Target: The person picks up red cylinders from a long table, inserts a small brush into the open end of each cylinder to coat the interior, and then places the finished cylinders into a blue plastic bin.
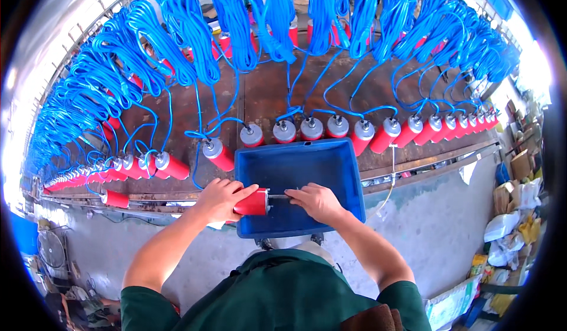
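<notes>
My left hand [220,201] is wrapped around a red cylinder [254,203] with a metal end, which looks like a small motor or pump body. It lies on its side over the near left part of a blue plastic bin [356,183]. From its right end a thin metal rod [277,196] reaches across to my right hand [316,202]. My right fingers are pinched on that rod above the bin; whether it is a tool or part of the cylinder I cannot tell. Just beyond my left hand, another red cylinder [218,154] with a grey cap leans on the bench edge.
Along the brown workbench [260,95] stands a long row of red cylinders [385,135] with blue cables attached. Coiled blue cable bundles [236,24] hang across the back. Bags and boxes [502,224] are piled at the right, and a fan [52,248] stands at the left.
</notes>
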